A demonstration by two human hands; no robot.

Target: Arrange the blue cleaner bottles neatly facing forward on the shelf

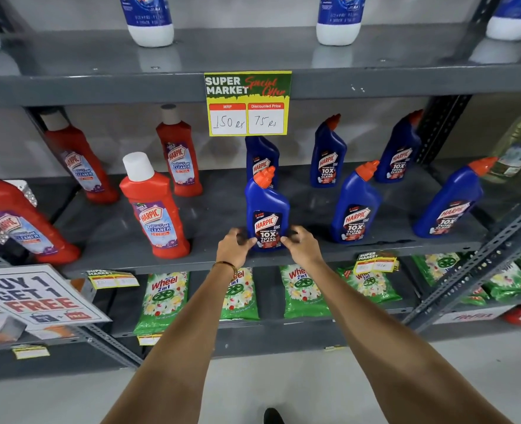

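Note:
Several blue cleaner bottles with orange caps stand on the grey middle shelf (210,261). The front centre blue bottle (267,206) stands upright near the shelf's front edge, its label facing me. My left hand (236,244) touches its lower left side with curled fingers, and my right hand (299,241) touches its lower right side the same way. Two more front bottles stand to the right, one (355,206) at mid-right and one (450,206) at far right. Behind them stand three back bottles (262,160), (328,154), (401,151).
Red bathroom cleaner bottles (155,209) fill the shelf's left half. A yellow price card (247,102) hangs from the upper shelf edge. Green detergent packets (164,301) lie on the lower shelf. A "buy 1 get 1 free" sign (35,295) sits at lower left. A slotted metal upright (482,258) stands at right.

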